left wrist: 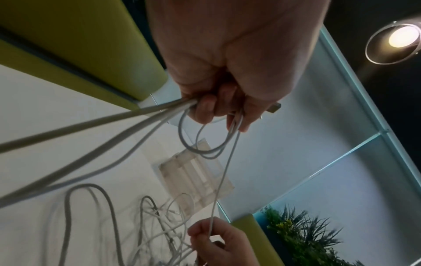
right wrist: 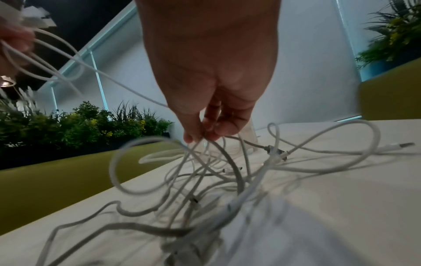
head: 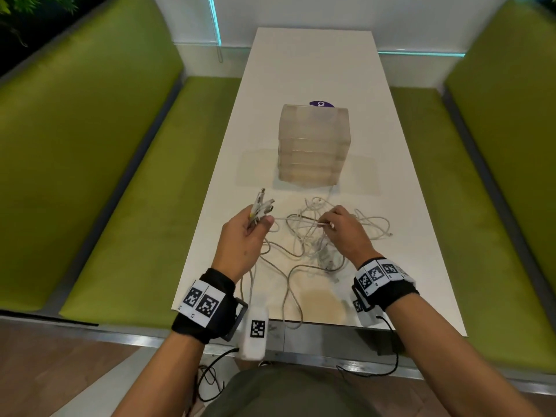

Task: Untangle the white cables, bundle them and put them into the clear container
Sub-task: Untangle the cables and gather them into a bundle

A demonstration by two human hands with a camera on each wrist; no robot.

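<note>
White cables [head: 313, 239] tangled mid-tabletop toward near edge, clear container [head: 314, 145] just beyond. Left hand [head: 243, 236] clenched round gathered plug ends; right hand [head: 343, 230] pinching one strand. Prob. light, limp, snag-prone; best gripped nr connectors, drawn out slowly.

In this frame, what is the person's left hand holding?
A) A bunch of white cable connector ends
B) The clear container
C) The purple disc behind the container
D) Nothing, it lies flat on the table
A: the left hand is raised over the white table, gripping a fan of white cable connector ends, with the cables trailing down from its fingers in the left wrist view.
</note>
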